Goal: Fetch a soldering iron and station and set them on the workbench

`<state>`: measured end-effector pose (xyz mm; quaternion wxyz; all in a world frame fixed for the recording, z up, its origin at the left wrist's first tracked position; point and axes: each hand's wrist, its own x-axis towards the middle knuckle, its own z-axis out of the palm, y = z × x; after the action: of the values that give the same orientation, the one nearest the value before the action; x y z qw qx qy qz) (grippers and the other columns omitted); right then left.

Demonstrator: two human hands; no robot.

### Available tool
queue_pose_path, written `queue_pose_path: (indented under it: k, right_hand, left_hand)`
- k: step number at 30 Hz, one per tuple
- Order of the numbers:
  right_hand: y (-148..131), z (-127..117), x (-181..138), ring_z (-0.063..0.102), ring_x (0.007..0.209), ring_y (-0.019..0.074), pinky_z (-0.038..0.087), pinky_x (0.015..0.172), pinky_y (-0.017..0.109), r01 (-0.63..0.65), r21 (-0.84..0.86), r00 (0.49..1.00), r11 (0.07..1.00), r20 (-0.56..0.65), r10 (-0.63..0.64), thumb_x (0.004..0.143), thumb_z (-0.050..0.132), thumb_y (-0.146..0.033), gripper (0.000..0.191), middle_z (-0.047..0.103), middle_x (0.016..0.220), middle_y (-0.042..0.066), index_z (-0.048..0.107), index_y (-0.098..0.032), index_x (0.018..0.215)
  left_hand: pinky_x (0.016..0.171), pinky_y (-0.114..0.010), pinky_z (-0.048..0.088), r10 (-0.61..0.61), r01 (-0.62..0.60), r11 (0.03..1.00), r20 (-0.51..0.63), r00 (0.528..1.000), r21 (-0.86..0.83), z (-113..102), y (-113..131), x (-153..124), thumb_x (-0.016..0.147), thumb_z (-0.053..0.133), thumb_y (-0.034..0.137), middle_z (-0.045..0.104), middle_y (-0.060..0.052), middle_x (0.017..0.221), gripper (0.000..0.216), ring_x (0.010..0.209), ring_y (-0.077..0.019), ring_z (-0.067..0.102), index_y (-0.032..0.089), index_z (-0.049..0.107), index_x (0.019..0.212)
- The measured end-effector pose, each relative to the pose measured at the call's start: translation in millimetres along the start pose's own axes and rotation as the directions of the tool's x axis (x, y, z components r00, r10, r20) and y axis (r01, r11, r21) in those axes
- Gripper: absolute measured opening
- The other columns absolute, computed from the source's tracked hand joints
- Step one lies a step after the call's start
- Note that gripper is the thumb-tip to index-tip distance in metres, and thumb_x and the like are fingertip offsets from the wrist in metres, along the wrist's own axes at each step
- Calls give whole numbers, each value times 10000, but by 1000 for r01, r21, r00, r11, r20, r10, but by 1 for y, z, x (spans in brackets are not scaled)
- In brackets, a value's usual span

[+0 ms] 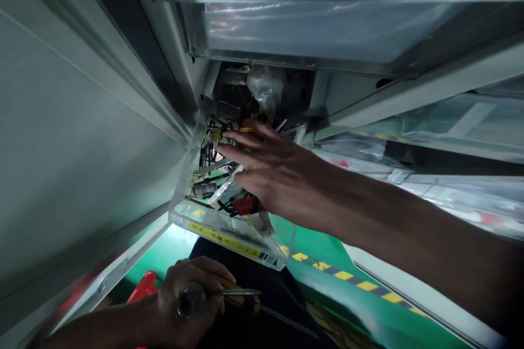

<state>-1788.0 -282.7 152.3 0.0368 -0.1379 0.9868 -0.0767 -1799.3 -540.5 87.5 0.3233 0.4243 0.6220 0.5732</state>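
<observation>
My right hand (262,166) reaches into a clear plastic drawer (282,259), its fingers spread over a jumble of small tools. Under and beside the fingers lie a flat metal strip with a toothed end (223,188), several thin black bits (208,155), a grey cylindrical piece (203,191) and a red object (245,206). Low in the view, my left hand (198,289) is closed around a few hand tools, seen partly end-on. One has a thin metal shaft (239,292), and yellow, screwdriver-like parts (233,299) show beside it.
A yellow label (223,240) with handwriting runs along the drawer's front. Above hangs another clear drawer (295,32). A pale cabinet panel (82,120) stands at left. Below are a green floor and yellow-black striped tape (344,275). A red object (143,286) is behind my left hand.
</observation>
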Motion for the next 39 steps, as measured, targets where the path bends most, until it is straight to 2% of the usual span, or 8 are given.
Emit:
queue_pose_path:
  k: [9,13,18,22,26,31,34,39]
  right_hand:
    - [4,-2,2,400,1286,320,272,1091,540,-15,-108,996,994,-90,6,789,681,-244,129,570,1238,94,693,-169,684]
    - [2,1,-4,414,1282,297,296,1098,498,45,3,990,999,-134,-44,770,685,-214,97,589,1202,87,691,-174,682]
    - [-15,18,-7,345,1361,268,211,1156,485,157,114,984,981,-97,-147,791,655,-177,71,545,1344,69,724,-187,780]
    - [-20,26,1,317,1386,288,168,1158,543,125,61,992,990,-27,-124,808,624,-174,104,535,1369,67,726,-192,808]
    - [-11,21,10,356,1355,315,202,1134,558,106,35,994,994,30,-107,766,673,-206,62,546,1347,68,731,-201,788]
    - [-1,8,9,360,1334,303,267,1099,508,78,33,996,996,29,-79,756,675,-176,53,577,1275,75,714,-192,724]
    - [4,2,6,392,1290,288,301,1069,476,74,23,997,997,4,-74,756,651,-132,99,604,1181,84,674,-173,670]
    - [5,-5,2,541,1062,236,357,1017,429,-8,-39,1000,999,1,8,776,589,-86,143,616,1032,100,656,-137,892]
  left_hand:
    - [649,-188,562,14,-13,999,19,1000,-39,1,4,3,871,572,85,696,-81,957,177,825,-157,711,207,505,979]
    - [587,-163,547,6,-5,999,20,1000,-52,2,3,1,873,569,92,689,-83,977,187,817,-155,705,217,496,990]
    - [587,-166,553,-4,5,999,43,999,-44,1,4,2,880,560,96,683,-72,987,192,700,-108,681,224,486,1003]
    - [601,-170,557,28,-27,999,31,999,-28,1,5,4,886,552,101,682,-77,963,178,774,-135,693,213,478,1002]
    - [605,-166,556,45,-45,999,17,999,-14,1,4,3,876,559,88,687,-80,956,191,782,-136,696,207,482,1005]
    - [703,-193,564,53,-52,998,7,999,-24,1,1,2,856,556,38,693,-60,940,232,817,-130,695,210,492,998]
    - [677,-183,559,50,-49,997,12,999,-57,2,0,2,864,562,62,692,-69,961,214,826,-134,695,211,495,1003]
    - [719,-216,562,53,-53,995,1,999,-79,4,-2,-2,874,564,88,703,-56,917,198,864,-157,702,220,501,1007]
